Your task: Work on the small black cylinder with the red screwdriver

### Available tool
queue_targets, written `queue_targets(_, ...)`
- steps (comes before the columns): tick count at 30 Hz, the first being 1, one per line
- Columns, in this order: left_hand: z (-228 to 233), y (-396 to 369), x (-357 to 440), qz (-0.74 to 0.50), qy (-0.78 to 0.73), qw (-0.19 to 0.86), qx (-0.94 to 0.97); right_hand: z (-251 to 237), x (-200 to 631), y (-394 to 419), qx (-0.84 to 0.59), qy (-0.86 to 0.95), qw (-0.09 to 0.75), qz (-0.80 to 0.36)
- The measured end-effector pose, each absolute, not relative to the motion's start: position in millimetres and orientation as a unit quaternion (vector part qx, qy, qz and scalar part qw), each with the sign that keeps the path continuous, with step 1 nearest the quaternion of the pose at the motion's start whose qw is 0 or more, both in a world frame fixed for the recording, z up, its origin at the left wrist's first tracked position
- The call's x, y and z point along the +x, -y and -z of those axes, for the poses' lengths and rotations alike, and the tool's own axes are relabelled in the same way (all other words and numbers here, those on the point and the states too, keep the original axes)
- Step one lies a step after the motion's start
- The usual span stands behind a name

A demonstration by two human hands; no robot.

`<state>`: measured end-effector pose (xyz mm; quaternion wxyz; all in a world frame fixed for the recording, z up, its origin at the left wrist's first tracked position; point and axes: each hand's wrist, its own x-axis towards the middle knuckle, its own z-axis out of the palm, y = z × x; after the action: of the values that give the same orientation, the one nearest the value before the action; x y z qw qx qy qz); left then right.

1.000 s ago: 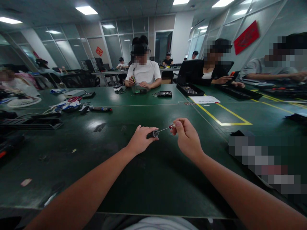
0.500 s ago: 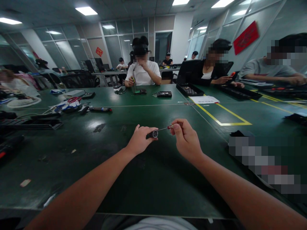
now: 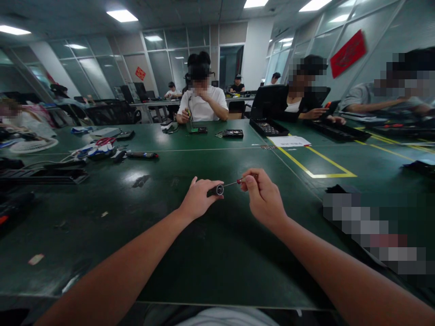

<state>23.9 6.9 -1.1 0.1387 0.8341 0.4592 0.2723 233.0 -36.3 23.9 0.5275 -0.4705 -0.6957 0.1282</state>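
Between thumb and fingers, my left hand (image 3: 198,198) grips a small black cylindrical part (image 3: 217,190) with a round, shiny ring-like end facing me; its exact kind is unclear. My right hand (image 3: 266,195) is closed around the reddish handle of a screwdriver (image 3: 239,181). The thin metal shaft points left, and its tip meets the upper edge of the black part or lies just beside it. Both hands are held over the middle of the green table (image 3: 217,253). My right fingers hide most of the handle.
Left lie a black tray-like part (image 3: 44,175), a pen-shaped tool (image 3: 142,155) and red-handled scissors (image 3: 106,141). Ahead sit circuit parts (image 3: 233,134), a black tray (image 3: 268,127) and a white paper (image 3: 289,141). A partly blurred-out dark item (image 3: 335,192) is at right. Co-workers (image 3: 204,102) sit across the table.
My hands, the black part and the screwdriver stay almost in place. At far right, a co-worker's arm has moved up.
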Motion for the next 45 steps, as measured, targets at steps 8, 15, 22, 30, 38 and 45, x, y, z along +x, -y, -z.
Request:
queue_targets(8,3,-8,23,-0.277,-0.465,0.149,0.828,-27,233,37,-0.482,0.688,0.531,-0.116)
queue_targets(15,5,-10,22,-0.279,-0.468,0.157,0.824,-27,233,37,-0.485,0.695,0.519,-0.11)
queue_targets(22,6,-12,23,-0.3,-0.474,0.159,0.813,-26,234,35,-0.495,0.682,0.529,-0.103)
queue_targets(30,0,-7,26,-0.384,-0.466,0.207,0.769,-33,237,37,-0.486,0.663,0.565,-0.071)
queue_targets(38,-21,2,40,-0.358,-0.492,0.295,0.737,-43,244,37,-0.478,0.624,0.617,-0.036)
queue_targets(45,-30,2,63,-0.235,-0.482,0.32,0.781,-45,243,38,-0.472,0.608,0.635,-0.068)
